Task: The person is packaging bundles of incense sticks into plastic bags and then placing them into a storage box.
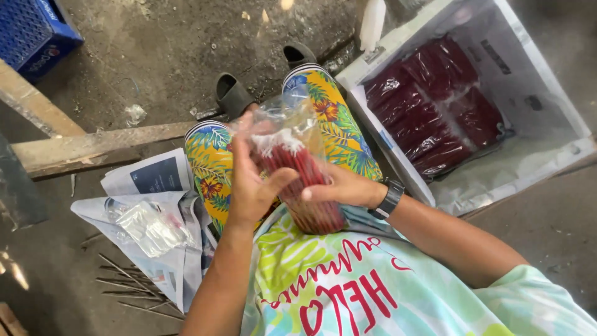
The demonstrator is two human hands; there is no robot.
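A bundle of thin red sticks (306, 186) in a clear plastic bag (292, 121) rests on my lap, pointing away from me. My left hand (252, 177) grips the bundle from the left, fingers up along the bag's open top. From the right, my right hand (345, 186), with a black watch on the wrist, closes on the bundle's lower half. My legs in bright floral trousers (339, 124) lie under it.
A white box (528, 81) at the right holds several wrapped packs of red sticks (435, 99). Newspaper (161, 180) with a pile of clear bags (152, 227) lies at the left, loose sticks (124, 286) below it. A wooden beam (93, 149) and a blue crate (31, 31) sit beyond.
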